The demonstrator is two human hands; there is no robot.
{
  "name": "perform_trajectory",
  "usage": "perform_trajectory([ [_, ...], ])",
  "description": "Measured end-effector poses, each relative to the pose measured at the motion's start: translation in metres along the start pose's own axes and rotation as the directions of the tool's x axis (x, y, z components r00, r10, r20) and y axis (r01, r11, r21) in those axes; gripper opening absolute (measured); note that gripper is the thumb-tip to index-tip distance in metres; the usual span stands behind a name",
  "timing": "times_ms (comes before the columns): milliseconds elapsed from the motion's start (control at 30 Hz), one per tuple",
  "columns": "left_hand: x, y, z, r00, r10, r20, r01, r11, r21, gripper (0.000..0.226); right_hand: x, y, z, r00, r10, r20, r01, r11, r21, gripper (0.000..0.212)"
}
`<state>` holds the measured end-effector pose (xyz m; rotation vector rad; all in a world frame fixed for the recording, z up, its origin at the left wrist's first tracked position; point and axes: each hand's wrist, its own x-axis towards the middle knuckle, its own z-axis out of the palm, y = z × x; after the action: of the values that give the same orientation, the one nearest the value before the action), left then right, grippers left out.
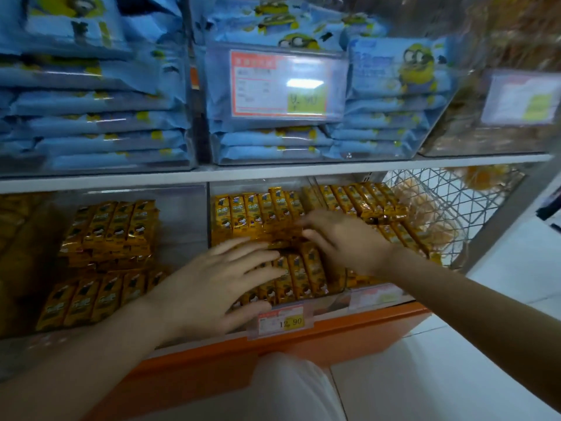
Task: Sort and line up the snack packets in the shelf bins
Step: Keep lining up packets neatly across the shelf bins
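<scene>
Small golden-yellow snack packets (243, 212) stand in rows inside the clear middle bin (376, 294) on the lower shelf. My left hand (212, 284) lies flat over the front rows with its fingers spread and straight. My right hand (343, 238) reaches in from the right, fingers extended over packets in the middle of the bin; whether it pinches one is hidden. More of the same packets (112, 226) are stacked and lined up in the left bin.
The upper shelf holds clear bins of blue cartoon-printed packets (100, 123) with a price card (279, 83). A price tag (280, 320) hangs on the middle bin's front. A wire basket (449, 208) of bagged goods stands at the right. The orange shelf base (334, 338) and white floor lie below.
</scene>
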<state>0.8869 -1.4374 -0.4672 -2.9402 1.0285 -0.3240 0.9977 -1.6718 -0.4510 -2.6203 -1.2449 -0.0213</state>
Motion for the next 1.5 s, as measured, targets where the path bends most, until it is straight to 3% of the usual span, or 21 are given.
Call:
perform_trajectory([
  [100,0.052,0.010,-0.004,0.998,0.052,-0.021,-0.052,0.999,-0.007,0.055,-0.033,0.046,-0.010,0.959,0.153,-0.238,-0.144,0.988,0.055,0.031],
  [233,0.115,0.014,0.009,0.997,0.069,0.030,-0.067,0.994,-0.082,0.062,-0.055,0.104,-0.005,0.931,0.364,0.041,-0.364,0.931,0.009,0.039],
  [333,0.142,0.006,0.030,0.994,0.020,0.110,-0.003,0.988,-0.157,0.069,-0.040,0.119,0.011,0.943,0.313,0.116,-0.321,0.945,0.062,0.041],
  [500,0.148,-0.010,0.055,0.995,-0.075,0.063,0.091,0.950,-0.298,0.074,-0.008,0.118,0.027,0.954,0.194,0.228,-0.231,0.961,0.152,0.046],
  [767,0.148,-0.006,0.069,0.993,-0.113,-0.035,0.090,0.914,-0.396,0.063,-0.027,0.119,0.036,0.974,0.050,0.220,-0.058,0.998,0.033,0.062],
  [933,0.148,-0.004,0.071,0.992,-0.118,-0.040,0.091,0.903,-0.420,0.059,-0.008,0.117,0.021,0.894,0.196,0.402,-0.289,0.940,0.183,0.061],
  [1033,0.148,-0.005,0.073,0.992,-0.117,-0.039,0.090,0.902,-0.422,0.058,0.006,0.111,0.023,0.865,0.214,0.453,-0.337,0.918,0.210,0.057],
  [1333,0.149,-0.004,0.076,0.990,-0.121,-0.069,0.079,0.897,-0.434,0.058,-0.002,0.121,0.009,0.877,0.273,0.396,-0.390,0.886,0.252,0.056],
  [1500,0.151,0.000,0.070,0.987,-0.107,-0.117,0.050,0.910,-0.412,0.058,-0.017,0.143,-0.015,0.901,0.367,0.233,-0.415,0.884,0.214,0.054],
])
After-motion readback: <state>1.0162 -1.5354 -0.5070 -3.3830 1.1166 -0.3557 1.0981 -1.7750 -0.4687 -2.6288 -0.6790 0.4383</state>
